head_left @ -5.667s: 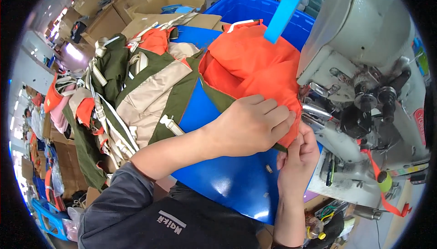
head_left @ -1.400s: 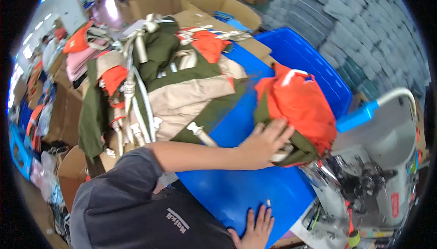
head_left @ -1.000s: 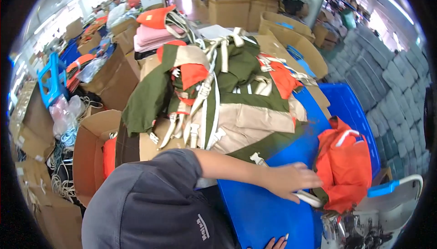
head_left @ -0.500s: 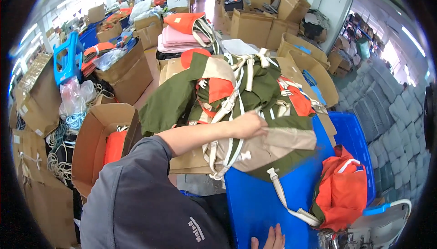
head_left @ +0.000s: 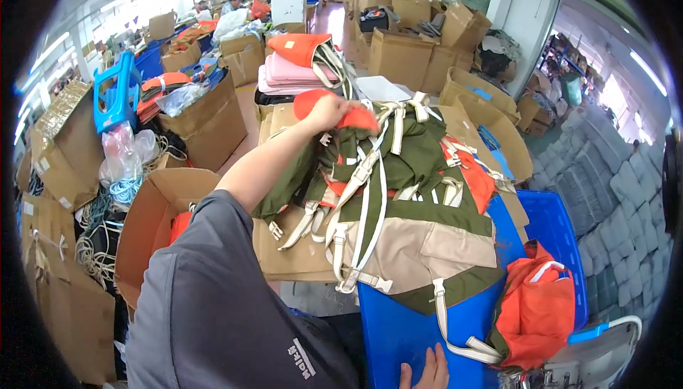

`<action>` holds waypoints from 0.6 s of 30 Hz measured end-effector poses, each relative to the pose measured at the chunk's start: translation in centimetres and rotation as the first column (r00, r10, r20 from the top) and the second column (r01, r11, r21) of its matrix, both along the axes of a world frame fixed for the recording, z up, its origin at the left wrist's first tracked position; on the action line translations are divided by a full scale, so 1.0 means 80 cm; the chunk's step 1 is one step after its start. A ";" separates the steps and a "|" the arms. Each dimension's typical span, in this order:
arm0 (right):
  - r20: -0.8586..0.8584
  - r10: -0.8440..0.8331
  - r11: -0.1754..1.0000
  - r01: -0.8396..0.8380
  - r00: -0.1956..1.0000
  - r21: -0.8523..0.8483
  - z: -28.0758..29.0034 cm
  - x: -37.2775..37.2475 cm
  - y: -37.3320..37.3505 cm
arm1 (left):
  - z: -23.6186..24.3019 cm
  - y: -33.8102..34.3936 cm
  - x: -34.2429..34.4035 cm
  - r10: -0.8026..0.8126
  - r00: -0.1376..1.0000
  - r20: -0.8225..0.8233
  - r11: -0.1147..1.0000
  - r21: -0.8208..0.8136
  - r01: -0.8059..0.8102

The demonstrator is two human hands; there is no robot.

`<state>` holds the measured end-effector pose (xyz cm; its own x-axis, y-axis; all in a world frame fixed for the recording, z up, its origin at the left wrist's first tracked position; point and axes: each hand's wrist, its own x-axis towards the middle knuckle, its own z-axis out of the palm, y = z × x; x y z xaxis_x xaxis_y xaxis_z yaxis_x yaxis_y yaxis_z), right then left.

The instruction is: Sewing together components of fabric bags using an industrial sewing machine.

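Note:
My left hand (head_left: 330, 113) is reached out to the far side of the pile, its fingers closed on an orange fabric piece (head_left: 361, 120). Under and beside it lie olive-green bag panels (head_left: 420, 143) with cream webbing straps (head_left: 359, 175) and white buckles. A green and beige bag panel (head_left: 455, 236) is spread flat over the near right of the pile, with a strap (head_left: 441, 311) hanging from its edge. At the bottom, my right hand (head_left: 429, 371) rests with fingers apart on the blue work surface (head_left: 398, 343), holding nothing.
An orange and green fabric bundle (head_left: 537, 303) sits at the right by a blue bin (head_left: 551, 211). Cardboard sheets (head_left: 284, 257) lie under the pile. Open cartons (head_left: 153, 211) stand at left; folded pink pieces (head_left: 295, 76) are stacked behind. A metal machine part (head_left: 590, 360) is lower right.
My left hand has moved away and leftward, from the green and beige panel to the orange piece. That panel now lies flatter and the green piece at left is drawn in. My right hand stays put.

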<state>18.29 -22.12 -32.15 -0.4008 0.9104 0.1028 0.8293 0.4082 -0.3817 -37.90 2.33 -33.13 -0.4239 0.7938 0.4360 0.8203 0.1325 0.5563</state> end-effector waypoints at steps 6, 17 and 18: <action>-0.061 -0.017 1.000 0.018 0.998 0.007 0.012 -0.004 0.015 | 0.202 0.045 0.130 0.020 0.993 -0.112 0.700 0.711 0.066; -0.908 -0.054 0.995 -0.057 0.415 -0.085 0.081 -0.077 0.086 | 0.331 0.010 0.485 0.216 0.678 -0.703 -0.092 0.676 0.731; -0.938 -0.288 0.951 -0.062 0.193 -0.304 0.088 -0.078 0.087 | 0.314 0.008 0.498 -0.042 0.400 -0.916 -0.020 0.401 0.916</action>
<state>12.05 -15.18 -25.12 -0.0329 0.9927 0.1157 -0.2393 0.1046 -0.9653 1.94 2.93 -8.04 0.5424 -0.4335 0.7196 0.4302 -0.5924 -0.6812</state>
